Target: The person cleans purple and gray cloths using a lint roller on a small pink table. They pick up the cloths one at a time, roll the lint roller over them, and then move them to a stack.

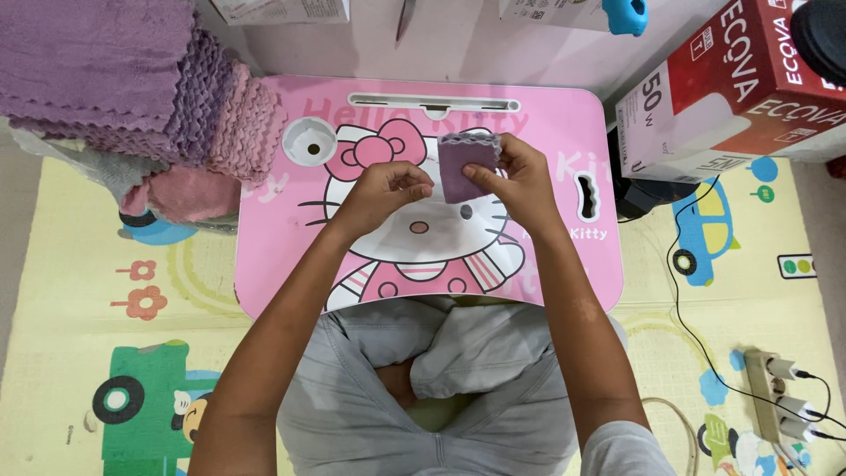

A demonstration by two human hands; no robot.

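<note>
Purple cloth (pixel 464 167) folded small, pinched between both hands above the pink lap table (pixel 273 264).
Right hand (pixel 520 181) grips its right edge, left hand (pixel 383 192) its left; long axis runs upright, away from the body, scalloped edge farthest.

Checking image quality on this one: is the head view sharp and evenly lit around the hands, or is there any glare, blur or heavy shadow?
Head view: light is soft and even, with faint shadows under the left hand and right hand; the small folded purple cloth and the pink cartoon-print lap table look sharp, without motion blur; mild sheen only on the table's top edge; slight wide-angle stretch toward the corners.
</note>
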